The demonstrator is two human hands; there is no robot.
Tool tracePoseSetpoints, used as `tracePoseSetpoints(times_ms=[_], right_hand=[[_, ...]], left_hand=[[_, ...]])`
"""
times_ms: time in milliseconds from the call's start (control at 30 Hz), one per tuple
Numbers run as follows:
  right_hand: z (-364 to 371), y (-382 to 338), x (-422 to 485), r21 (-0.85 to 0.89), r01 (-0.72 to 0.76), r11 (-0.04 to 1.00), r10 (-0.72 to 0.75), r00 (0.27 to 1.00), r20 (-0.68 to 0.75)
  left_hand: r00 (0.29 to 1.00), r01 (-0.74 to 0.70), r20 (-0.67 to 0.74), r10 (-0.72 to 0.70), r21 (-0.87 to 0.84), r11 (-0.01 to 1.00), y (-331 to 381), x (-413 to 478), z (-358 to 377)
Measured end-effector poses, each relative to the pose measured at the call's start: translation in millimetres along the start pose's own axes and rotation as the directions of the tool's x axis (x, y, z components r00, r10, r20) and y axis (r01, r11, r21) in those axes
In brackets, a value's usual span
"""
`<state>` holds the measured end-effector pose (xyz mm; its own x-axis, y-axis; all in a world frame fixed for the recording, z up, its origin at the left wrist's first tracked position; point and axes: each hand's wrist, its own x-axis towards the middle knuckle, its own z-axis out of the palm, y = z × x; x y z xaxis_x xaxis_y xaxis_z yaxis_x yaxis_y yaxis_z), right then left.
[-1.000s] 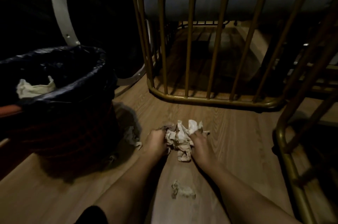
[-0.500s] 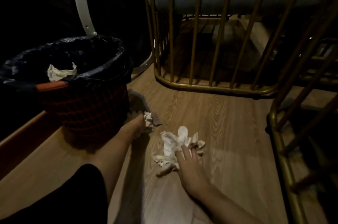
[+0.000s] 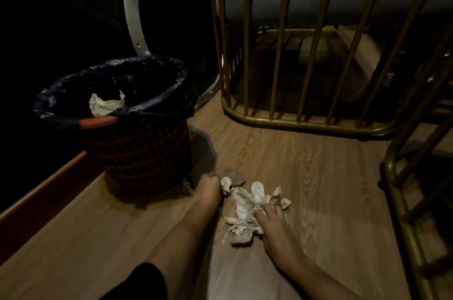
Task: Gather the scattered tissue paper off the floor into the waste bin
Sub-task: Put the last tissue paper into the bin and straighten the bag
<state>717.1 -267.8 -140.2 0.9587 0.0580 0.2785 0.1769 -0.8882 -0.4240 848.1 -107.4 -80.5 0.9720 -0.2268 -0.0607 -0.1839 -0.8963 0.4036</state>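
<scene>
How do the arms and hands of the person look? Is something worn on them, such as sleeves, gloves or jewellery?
Both forearms are bare. The left hand and the right hand wear no gloves, and no ring, watch or bracelet is visible, though the light is dim. Only a dark, probably black, piece of clothing shows at the bottom edge by the left arm; whether it is a sleeve cannot be told.

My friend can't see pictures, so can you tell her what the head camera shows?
A person's left hand and right hand press on a pile of crumpled tissue paper on a wooden floor. To the left stands a red waste bin with a black liner, one tissue already inside. Gold metal bars stand behind in the dim room.
</scene>
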Motion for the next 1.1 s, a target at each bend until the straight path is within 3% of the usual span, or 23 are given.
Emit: tracePoseSetpoints(times_ms=[200,300,367,533,567,733,833,1000,1100], right_hand=[[-7.8,3.0,38.1,0.168,-0.016,0.986,0.016,1.000,0.000],[-5.2,-34.9,88.7,0.251,-0.050,0.967,0.051,0.999,0.003],[5.5,-73.1,122.6,0.277,-0.009,0.961,0.000,0.999,0.032],[55.6,-132.9,137.3,0.022,0.133,0.991,-0.132,0.926,0.354],[62.1,-135.5,129.9,-0.017,0.170,0.985,-0.153,0.920,0.360],[70.5,-126.1,90.7,0.153,0.189,0.970,-0.204,0.975,0.088],[63.3,-125.2,64.4,0.200,0.208,0.957,-0.219,0.975,0.032],[30.3,-127.0,53.5,0.322,0.137,0.937,-0.161,0.986,0.048],[-14.5,-141.8,71.5,0.324,0.144,0.935,-0.135,0.990,-0.049]], left_hand=[[0.961,-0.246,-0.160,0.226,-0.120,0.962,-17.9,-74.4,-8.2],[0.964,-0.188,-0.215,0.159,-0.123,0.974,-52.5,-101.6,-18.7],[0.975,-0.112,-0.205,0.090,-0.096,0.989,-79.5,-117.9,-29.9],[0.965,-0.002,-0.264,-0.005,-0.026,1.000,-123.5,-160.0,-58.2],[0.959,0.019,-0.284,-0.023,-0.018,1.000,-128.1,-167.0,-60.8],[0.961,0.114,-0.253,-0.110,0.001,0.993,-141.9,-195.3,-64.3],[0.966,0.133,-0.225,-0.126,0.017,0.991,-144.1,-198.9,-62.7],[0.977,-0.012,-0.212,0.012,0.001,1.000,-122.7,-183.9,-67.7],[0.940,-0.145,-0.313,0.138,0.000,0.989,-90.4,-162.7,-101.5]])
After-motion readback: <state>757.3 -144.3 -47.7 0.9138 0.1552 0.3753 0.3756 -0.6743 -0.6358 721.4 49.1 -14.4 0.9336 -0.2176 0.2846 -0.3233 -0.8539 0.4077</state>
